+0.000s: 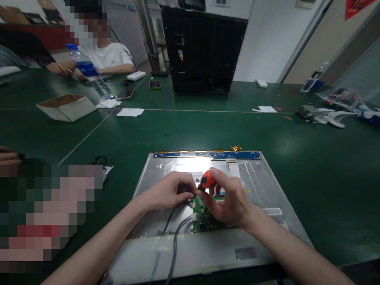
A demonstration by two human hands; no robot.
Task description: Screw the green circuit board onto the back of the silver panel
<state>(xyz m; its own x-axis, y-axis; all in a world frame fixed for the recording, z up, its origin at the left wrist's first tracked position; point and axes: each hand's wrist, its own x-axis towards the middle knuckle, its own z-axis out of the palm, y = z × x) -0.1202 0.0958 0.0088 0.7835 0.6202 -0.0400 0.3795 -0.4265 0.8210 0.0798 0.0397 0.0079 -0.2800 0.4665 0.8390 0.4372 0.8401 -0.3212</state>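
Pinching right hand (234, 198): orange-handled tool (209, 179)
Left hand (175, 190): curled near circuit board (206, 218), grip unclear
Worktop (192, 134): green; black casing (204, 49) at twelve o'clock
White wall (264, 43): one o'clock

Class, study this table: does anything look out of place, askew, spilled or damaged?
The gold film at the top edge of the panel looks odd: it seems crumpled, unlike the flatter gold strips along that edge. The bottle also appears tilted, though lens distortion may explain that.
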